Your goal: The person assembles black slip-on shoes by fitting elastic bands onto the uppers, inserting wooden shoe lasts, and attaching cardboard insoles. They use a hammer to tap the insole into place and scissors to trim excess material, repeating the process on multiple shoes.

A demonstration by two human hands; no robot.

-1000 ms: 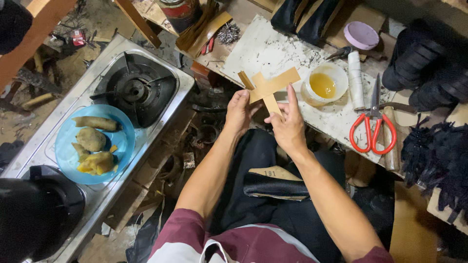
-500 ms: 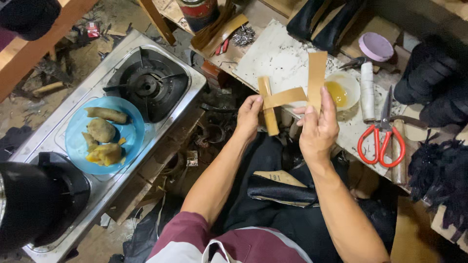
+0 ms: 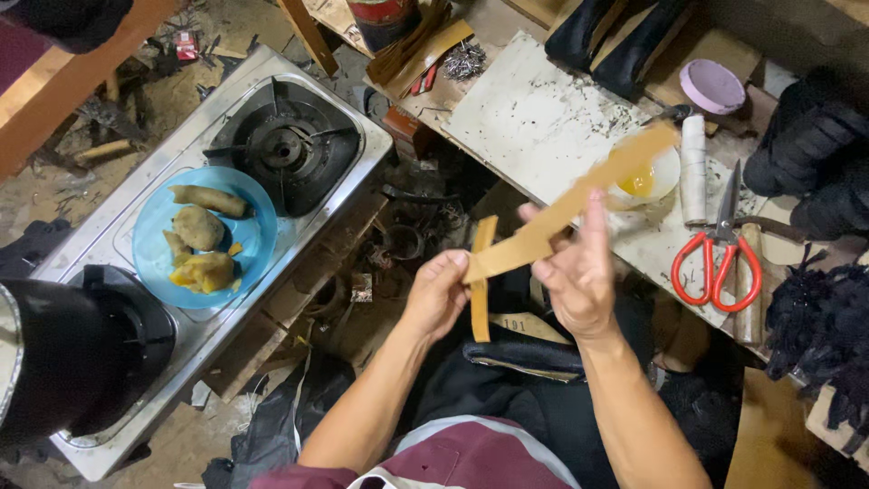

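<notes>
Leftmost, a black pot [image 3: 63, 362] sits on a 2-burner gas stove [image 3: 109, 453]. Beside it, a blue plate [image 3: 149, 240] of cooked food rests on the stove, with a bare black burner [image 3: 285, 149] further right.

At centre, the left hand [image 3: 439, 294] holds 2 crossed tan leather strips in the air above the person's lap. Its grip is pressed together, pinching the short upright strip [image 3: 480, 303] where it meets the long slanted strip [image 3: 566, 204]. The right hand [image 3: 575, 272] touches the long strip from beneath, thumb and fingers pinching it, other fingers raised.

Behind the hands, a scuffed white board [image 3: 534, 118] lies on the counter [image 3: 507, 23]. Further right stand a small bowl of yellow liquid [image 3: 647, 177], a white roll [image 3: 693, 167] and red-handled scissors [image 3: 715, 258]. Dark fuzzy material [image 3: 815, 326] fills the right edge.
</notes>
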